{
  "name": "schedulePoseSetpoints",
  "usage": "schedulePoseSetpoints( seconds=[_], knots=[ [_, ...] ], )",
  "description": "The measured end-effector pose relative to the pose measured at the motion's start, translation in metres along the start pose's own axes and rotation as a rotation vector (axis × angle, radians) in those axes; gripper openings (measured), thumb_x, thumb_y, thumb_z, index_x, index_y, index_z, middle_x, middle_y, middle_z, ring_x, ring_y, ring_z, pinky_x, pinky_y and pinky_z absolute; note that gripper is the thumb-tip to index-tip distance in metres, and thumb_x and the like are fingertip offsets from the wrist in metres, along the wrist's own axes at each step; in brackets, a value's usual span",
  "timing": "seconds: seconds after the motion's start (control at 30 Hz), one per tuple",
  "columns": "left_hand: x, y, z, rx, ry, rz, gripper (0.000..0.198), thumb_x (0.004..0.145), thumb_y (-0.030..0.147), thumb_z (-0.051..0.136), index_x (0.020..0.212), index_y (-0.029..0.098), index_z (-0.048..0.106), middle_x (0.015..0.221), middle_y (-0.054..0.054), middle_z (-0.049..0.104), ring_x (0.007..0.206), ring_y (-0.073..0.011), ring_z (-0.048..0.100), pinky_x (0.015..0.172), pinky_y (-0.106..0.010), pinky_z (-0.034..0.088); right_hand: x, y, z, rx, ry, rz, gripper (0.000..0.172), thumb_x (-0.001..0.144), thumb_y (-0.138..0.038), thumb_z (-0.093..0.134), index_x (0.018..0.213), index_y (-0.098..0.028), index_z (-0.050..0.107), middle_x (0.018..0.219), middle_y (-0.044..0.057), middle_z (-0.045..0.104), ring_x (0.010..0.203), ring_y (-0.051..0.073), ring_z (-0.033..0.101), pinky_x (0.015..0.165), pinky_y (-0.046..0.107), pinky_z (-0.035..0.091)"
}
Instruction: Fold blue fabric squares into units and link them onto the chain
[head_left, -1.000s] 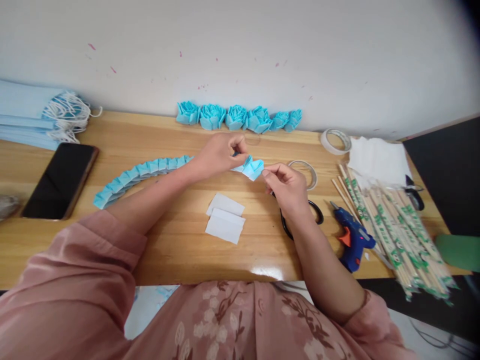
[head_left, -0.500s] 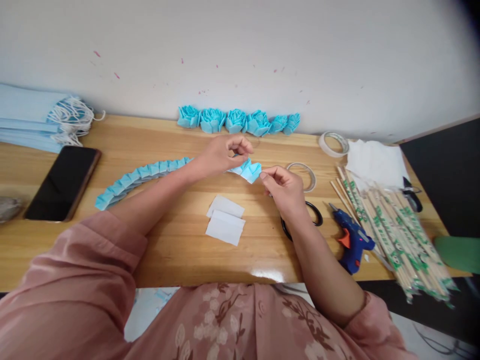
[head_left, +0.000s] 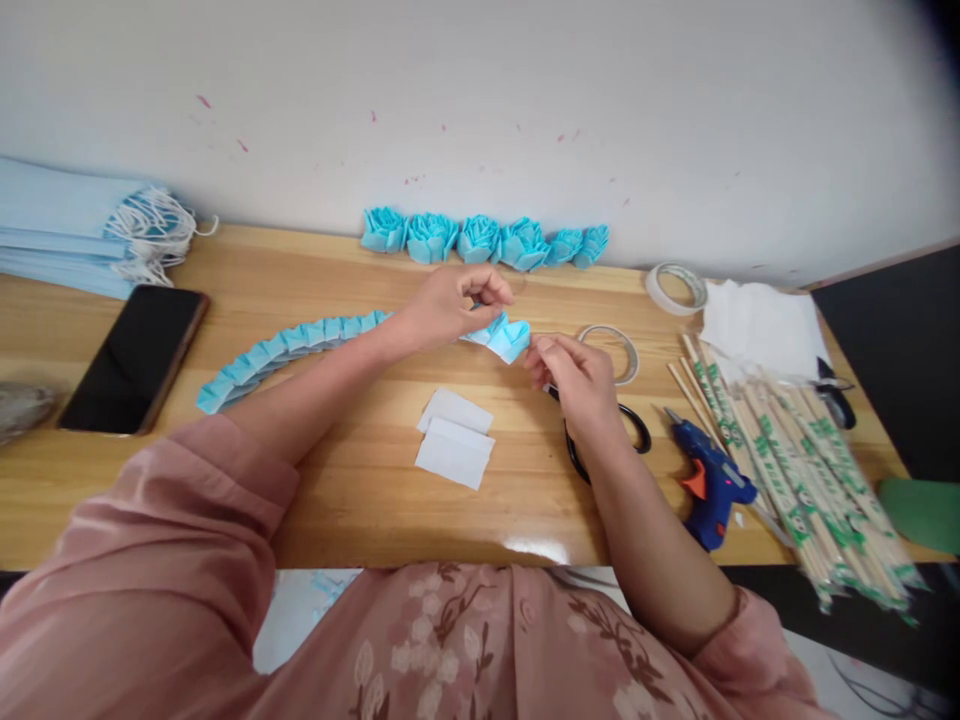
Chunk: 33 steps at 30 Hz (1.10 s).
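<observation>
A light-blue strip [head_left: 330, 331] of overlapping folded pieces arcs left to right across the table [head_left: 352, 510], pale and ridged, brighter towards its right end; the left hand [head_left: 450, 302] curls over it, the right hand [head_left: 581, 375] has its fingertips drawn in at that end, and whether either pinches it I cannot tell. Glossy wood grain runs below a white, pink-flecked wall [head_left: 480, 70] to a dark panel [head_left: 900, 330].
</observation>
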<state>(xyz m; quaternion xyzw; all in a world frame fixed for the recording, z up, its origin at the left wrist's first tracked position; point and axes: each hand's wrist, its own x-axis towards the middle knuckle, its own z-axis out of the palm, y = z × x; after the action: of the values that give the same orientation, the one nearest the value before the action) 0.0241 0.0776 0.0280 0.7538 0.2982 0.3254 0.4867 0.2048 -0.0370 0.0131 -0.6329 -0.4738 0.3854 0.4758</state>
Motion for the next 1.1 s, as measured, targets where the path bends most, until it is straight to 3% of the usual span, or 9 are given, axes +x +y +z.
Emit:
schedulePoseSetpoints(
  seconds=[0.13,0.2,0.47,0.67,0.8,0.87,0.93,1.0,1.1],
  knots=[
    [-0.002,0.001,0.002,0.000,-0.019,0.021,0.009,0.078,0.018,0.063,0.087,0.016,0.066,0.086,-0.003,0.070,0.079,-0.0112,0.063,0.074,-0.024,0.049,0.000,0.000,0.000,0.052,-0.016,-0.031,0.042,0.086,-0.056,0.063,0.115,-0.026,0.072,0.098,0.004,0.074,0.085,0.019,0.068,0.069,0.031,0.056],
    [-0.003,0.003,0.003,0.004,-0.049,0.037,0.010,0.079,0.018,0.062,0.087,0.016,0.066,0.088,-0.003,0.071,0.080,-0.0118,0.065,0.075,-0.025,0.050,0.000,-0.002,0.002,0.058,-0.044,-0.039,0.048,0.084,-0.058,0.066,0.122,-0.028,0.068,0.104,0.004,0.074,0.094,0.020,0.069,0.075,0.033,0.057],
    [-0.009,0.010,0.008,0.086,-0.096,0.054,0.014,0.078,0.016,0.059,0.088,0.017,0.069,0.089,-0.003,0.074,0.082,-0.0132,0.067,0.077,-0.025,0.050,0.004,-0.002,0.009,0.109,-0.147,-0.016,0.053,0.076,-0.049,0.075,0.123,-0.028,0.064,0.096,0.002,0.074,0.084,0.018,0.068,0.078,0.034,0.055],
    [-0.010,0.010,0.010,0.128,-0.136,0.060,0.014,0.080,0.018,0.059,0.090,0.017,0.068,0.092,-0.003,0.075,0.083,-0.0135,0.067,0.079,-0.026,0.050,0.008,0.003,0.012,0.074,-0.160,-0.042,0.051,0.074,-0.038,0.074,0.123,-0.026,0.063,0.087,0.000,0.072,0.073,0.016,0.064,0.070,0.032,0.053],
    [-0.009,0.021,0.003,0.150,0.039,0.064,0.008,0.083,0.023,0.061,0.084,0.018,0.067,0.091,-0.004,0.073,0.088,-0.0152,0.066,0.080,-0.028,0.050,0.009,0.002,0.013,0.097,-0.132,-0.031,0.053,0.074,-0.031,0.070,0.127,-0.024,0.062,0.083,-0.001,0.071,0.070,0.015,0.062,0.067,0.031,0.052],
    [-0.013,0.031,-0.003,0.138,0.149,-0.001,0.012,0.087,0.026,0.059,0.078,0.019,0.064,0.082,-0.003,0.071,0.081,-0.0148,0.064,0.073,-0.027,0.049,0.009,0.000,0.013,0.121,-0.103,-0.014,0.054,0.074,-0.030,0.069,0.128,-0.024,0.061,0.084,0.000,0.071,0.073,0.016,0.064,0.069,0.031,0.053],
    [-0.024,0.041,-0.006,0.082,0.141,-0.118,0.022,0.089,0.029,0.058,0.070,0.019,0.062,0.069,-0.002,0.066,0.067,-0.0129,0.060,0.062,-0.025,0.047,0.009,-0.001,0.012,0.132,-0.088,0.007,0.055,0.074,-0.030,0.069,0.128,-0.025,0.061,0.085,0.000,0.071,0.075,0.017,0.065,0.068,0.031,0.054],
    [-0.041,0.049,-0.003,-0.015,0.045,-0.275,0.029,0.088,0.032,0.059,0.063,0.018,0.060,0.060,-0.002,0.061,0.053,-0.0106,0.053,0.051,-0.024,0.042,0.009,-0.001,0.012,0.141,-0.092,0.018,0.055,0.074,-0.030,0.069,0.128,-0.025,0.062,0.085,0.000,0.071,0.076,0.017,0.066,0.068,0.031,0.054],
    [-0.071,0.050,0.009,-0.188,-0.132,-0.596,0.024,0.085,0.033,0.065,0.067,0.017,0.064,0.060,-0.002,0.063,0.044,-0.0095,0.050,0.043,-0.025,0.038,0.007,-0.001,0.012,0.163,-0.109,0.008,0.052,0.073,-0.030,0.068,0.125,-0.025,0.063,0.086,0.000,0.071,0.077,0.017,0.066,0.070,0.031,0.054]
  ],
)
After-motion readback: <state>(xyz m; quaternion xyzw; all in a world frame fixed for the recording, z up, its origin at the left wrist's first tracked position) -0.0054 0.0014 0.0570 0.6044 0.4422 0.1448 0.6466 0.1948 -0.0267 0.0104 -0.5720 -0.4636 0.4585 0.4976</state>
